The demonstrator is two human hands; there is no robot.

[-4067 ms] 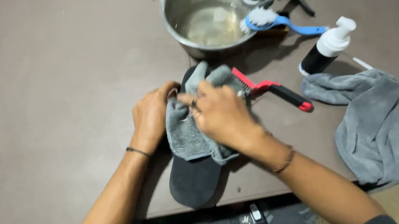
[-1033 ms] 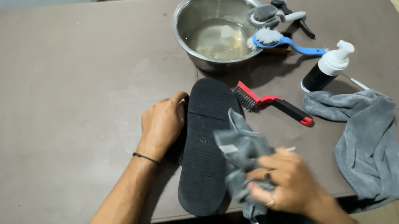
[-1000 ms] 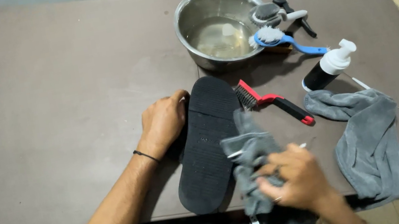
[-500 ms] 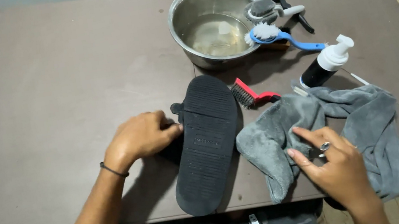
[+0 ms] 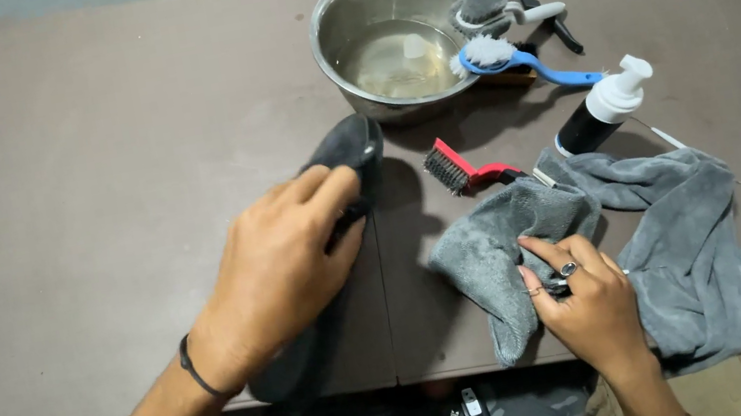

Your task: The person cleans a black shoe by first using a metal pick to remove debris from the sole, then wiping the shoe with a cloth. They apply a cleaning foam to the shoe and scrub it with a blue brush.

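A black slipper lies on the brown table, mostly hidden under my left hand, which grips its middle; only the toe and the heel end near the table's front edge show. My right hand rests on a grey cloth and pinches its edge, close to the front edge of the table. A second grey cloth lies crumpled just to the right, touching the first.
A steel bowl with water stands at the back. A blue-handled brush and a grey brush rest on its rim. A red-handled brush and a black foam pump bottle lie near the cloths.
My right hand carried the grey cloth off the slipper and laid it on the table at the right. My left hand shifted from the slipper's side onto its top.
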